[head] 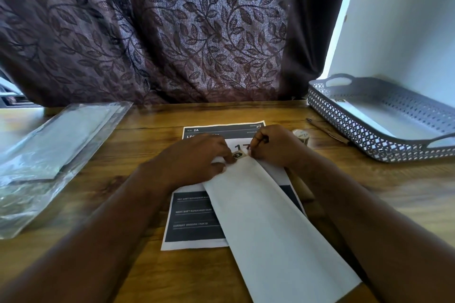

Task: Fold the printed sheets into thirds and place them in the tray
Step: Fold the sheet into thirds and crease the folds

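Pinches the far end of the folded sheet [270, 224] with left hand [197, 155] and curled right hand [275, 145] alike. Runs lengthwise from both hands back and rightward, across one flat printed sheet [192, 216]. Counts one of each, plus one tray [344, 128] well beyond the right hand, the nearer.

You have one flat printed sheet [194, 216], one folded white sheet [270, 229], one grey perforated plastic tray [327, 108], one clear plastic packet [49, 155].
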`<state>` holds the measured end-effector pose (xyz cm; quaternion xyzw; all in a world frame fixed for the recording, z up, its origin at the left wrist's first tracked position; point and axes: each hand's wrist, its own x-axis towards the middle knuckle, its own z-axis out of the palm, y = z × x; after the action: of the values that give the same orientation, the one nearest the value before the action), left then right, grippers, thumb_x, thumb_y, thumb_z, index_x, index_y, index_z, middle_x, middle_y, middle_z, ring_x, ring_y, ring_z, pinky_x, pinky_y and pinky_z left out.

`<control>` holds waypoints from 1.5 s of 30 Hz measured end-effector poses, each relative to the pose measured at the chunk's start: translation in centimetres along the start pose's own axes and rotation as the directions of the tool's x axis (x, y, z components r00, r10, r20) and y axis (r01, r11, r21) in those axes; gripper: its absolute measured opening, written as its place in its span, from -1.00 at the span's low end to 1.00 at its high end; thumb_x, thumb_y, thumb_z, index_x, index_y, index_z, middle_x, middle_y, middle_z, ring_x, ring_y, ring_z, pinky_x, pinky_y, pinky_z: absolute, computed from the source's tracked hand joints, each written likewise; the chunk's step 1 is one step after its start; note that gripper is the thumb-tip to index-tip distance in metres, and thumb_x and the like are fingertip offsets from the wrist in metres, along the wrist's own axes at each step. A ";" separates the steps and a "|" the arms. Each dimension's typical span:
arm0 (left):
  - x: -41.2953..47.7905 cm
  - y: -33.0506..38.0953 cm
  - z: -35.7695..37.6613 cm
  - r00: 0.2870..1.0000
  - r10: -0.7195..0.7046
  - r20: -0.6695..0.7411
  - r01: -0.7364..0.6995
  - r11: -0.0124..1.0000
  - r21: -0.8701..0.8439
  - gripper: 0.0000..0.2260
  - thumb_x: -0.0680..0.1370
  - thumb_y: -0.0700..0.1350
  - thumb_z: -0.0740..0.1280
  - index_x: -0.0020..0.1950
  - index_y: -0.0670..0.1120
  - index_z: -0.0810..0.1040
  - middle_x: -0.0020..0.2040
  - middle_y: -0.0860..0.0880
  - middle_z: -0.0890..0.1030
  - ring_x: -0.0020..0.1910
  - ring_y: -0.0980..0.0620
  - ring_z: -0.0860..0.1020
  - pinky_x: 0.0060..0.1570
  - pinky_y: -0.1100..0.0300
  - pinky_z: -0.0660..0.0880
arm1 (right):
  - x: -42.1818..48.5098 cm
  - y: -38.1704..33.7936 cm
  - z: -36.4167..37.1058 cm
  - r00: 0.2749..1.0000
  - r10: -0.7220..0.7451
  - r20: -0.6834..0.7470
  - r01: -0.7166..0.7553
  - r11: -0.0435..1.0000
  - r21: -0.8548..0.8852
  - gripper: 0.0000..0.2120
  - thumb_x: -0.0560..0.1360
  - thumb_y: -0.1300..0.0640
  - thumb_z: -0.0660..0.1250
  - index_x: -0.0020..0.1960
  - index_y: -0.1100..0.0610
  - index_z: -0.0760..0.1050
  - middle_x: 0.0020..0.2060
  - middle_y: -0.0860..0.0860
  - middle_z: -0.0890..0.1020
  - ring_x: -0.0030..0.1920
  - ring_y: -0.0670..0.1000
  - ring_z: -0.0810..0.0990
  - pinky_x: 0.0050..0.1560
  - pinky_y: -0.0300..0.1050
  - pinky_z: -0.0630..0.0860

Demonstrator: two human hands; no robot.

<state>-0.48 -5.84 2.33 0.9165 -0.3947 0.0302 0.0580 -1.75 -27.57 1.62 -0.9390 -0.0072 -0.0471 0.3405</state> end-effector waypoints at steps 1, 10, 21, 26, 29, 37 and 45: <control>-0.1 -0.1 -0.1 1.000 -0.009 0.008 0.009 1.000 -0.009 -0.73 0.61 0.04 0.33 0.31 0.17 0.56 0.36 0.13 0.49 0.38 0.09 0.41 0.29 0.12 0.40 | 0.0 0.1 -0.1 1.000 -0.008 -0.004 0.008 1.000 0.022 -0.97 0.44 0.21 0.51 -0.14 0.12 0.68 -0.17 -0.04 0.68 -0.13 -0.05 0.61 -0.25 -0.26 0.45; -1.3 -0.7 -0.3 0.969 -0.245 -0.041 0.248 0.965 0.083 -0.66 0.56 0.23 0.32 0.26 0.11 0.51 0.21 0.04 0.55 0.13 0.02 0.52 0.09 0.04 0.51 | -0.8 -0.2 -0.1 1.000 0.012 0.022 -0.014 0.997 0.079 -0.85 0.46 0.08 0.52 -0.05 0.15 0.67 -0.12 0.00 0.68 -0.10 0.00 0.62 -0.10 -0.08 0.56; -1.7 0.1 -0.9 0.899 -0.438 0.010 0.396 0.802 -0.447 -0.81 0.49 0.10 0.49 -0.13 0.00 0.65 -0.17 0.07 0.65 -0.26 0.07 0.62 -0.26 0.18 0.48 | -1.3 -0.4 0.0 1.000 -0.006 0.020 0.006 1.000 -0.028 -0.71 0.35 0.02 0.61 -0.02 0.06 0.61 -0.25 -0.11 0.51 -0.26 -0.11 0.43 -0.34 -0.28 0.28; -1.5 0.0 -1.5 0.867 -0.498 -0.011 0.352 0.627 -0.695 -0.83 0.60 -0.06 0.39 -0.12 -0.13 0.62 -0.25 -0.08 0.65 -0.38 0.02 0.60 -0.40 0.18 0.52 | -1.2 -0.7 -0.5 1.000 -0.001 0.000 0.001 1.000 0.024 -0.83 0.42 -0.01 0.56 -0.12 0.05 0.64 -0.21 -0.06 0.64 -0.18 -0.06 0.57 -0.26 -0.21 0.43; -1.3 -0.2 -1.7 0.764 -0.645 -0.030 0.301 0.397 -0.867 -0.82 0.62 -0.08 0.36 -0.08 -0.18 0.57 -0.27 -0.14 0.66 -0.44 -0.01 0.62 -0.49 0.21 0.53 | -1.6 -1.0 -1.8 0.999 -0.025 0.036 0.019 0.985 0.173 -0.85 0.46 -0.01 0.52 -0.16 0.07 0.66 -0.25 -0.04 0.67 -0.27 -0.06 0.60 -0.29 -0.20 0.47; -1.4 0.5 -1.8 0.709 -0.698 0.101 0.003 -0.140 -0.990 -0.75 0.66 -0.01 0.26 0.15 -0.17 0.60 0.01 -0.19 0.72 -0.17 -0.04 0.69 -0.20 0.09 0.66 | -2.6 -1.5 -3.7 0.980 0.043 0.194 -0.106 0.940 0.324 -0.81 0.51 0.02 0.47 0.03 0.12 0.67 -0.13 0.03 0.76 -0.14 0.11 0.75 -0.02 0.10 0.68; -0.2 4.2 -0.3 0.875 -0.421 0.237 0.180 -0.170 -0.969 -0.78 0.63 -0.19 0.31 0.28 -0.12 0.57 0.10 -0.10 0.72 0.06 -0.11 0.70 0.00 -0.02 0.65 | -3.0 -1.4 -3.9 0.981 0.195 -0.008 -0.159 0.824 0.543 -0.78 0.49 0.06 0.50 -0.02 0.23 0.67 -0.16 0.09 0.76 -0.15 0.15 0.75 0.00 0.21 0.67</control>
<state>-3.65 -8.49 2.98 0.6336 -0.0535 -0.2057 0.7439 -5.12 -28.96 5.20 -0.7997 0.0776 -0.0412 0.5939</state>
